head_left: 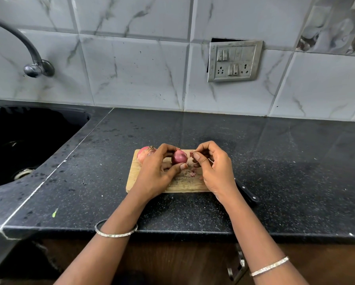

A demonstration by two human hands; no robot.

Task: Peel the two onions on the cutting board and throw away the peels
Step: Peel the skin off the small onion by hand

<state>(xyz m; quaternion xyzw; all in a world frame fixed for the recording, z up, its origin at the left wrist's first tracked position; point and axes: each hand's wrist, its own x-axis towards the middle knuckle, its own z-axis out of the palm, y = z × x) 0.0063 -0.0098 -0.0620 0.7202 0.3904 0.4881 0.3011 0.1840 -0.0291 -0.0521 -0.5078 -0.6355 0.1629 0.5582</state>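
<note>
A small wooden cutting board (135, 173) lies on the black counter. My left hand (156, 171) grips a dark purple onion (179, 157) just above the board, thumb under it and fingers over its top. My right hand (211, 167) is just right of that onion and pinches a small strip of peel (191, 154) between thumb and fingers. A second onion (144, 154), paler pink with its dry skin on, rests at the board's far left corner, partly hidden by my left hand. Small peel scraps (191, 173) lie on the board between my hands.
A black-handled knife (247, 194) lies on the counter right of the board, partly under my right wrist. A black sink (24, 145) with a curved tap (32, 64) is at the left. A switch-and-socket plate (235, 61) sits on the tiled wall behind.
</note>
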